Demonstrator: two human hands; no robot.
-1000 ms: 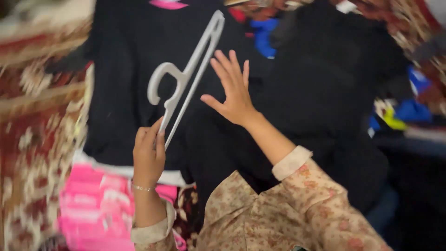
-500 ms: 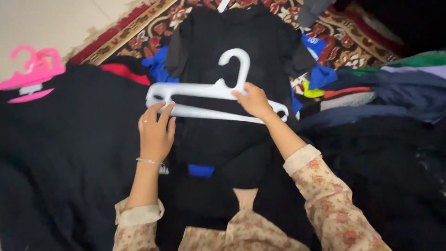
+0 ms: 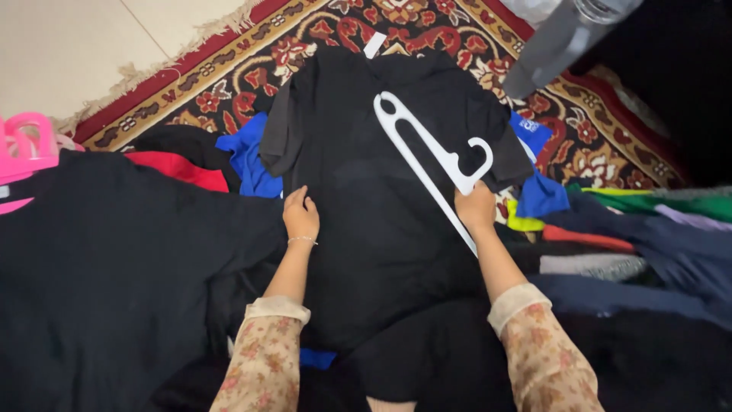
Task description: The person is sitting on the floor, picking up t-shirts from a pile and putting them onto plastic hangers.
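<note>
A black t-shirt lies spread flat on a pile of clothes, collar pointing away from me, with a white tag at the neck. My right hand grips a white plastic hanger near its hook; the hanger lies slanted across the shirt's right side. My left hand rests with curled fingers on the shirt's left edge, a thin bracelet at its wrist. Both sleeves are beige with a floral print.
A red patterned rug with a fringe lies under the clothes, beige floor beyond it. Blue and red garments sit left of the shirt; a large black garment covers the left. Pink hangers at far left. Folded coloured clothes at right.
The hanger has swung from lying level across the shirt to slanting over its right side, in my right hand only. My left hand let go and dropped to the shirt's left edge.
</note>
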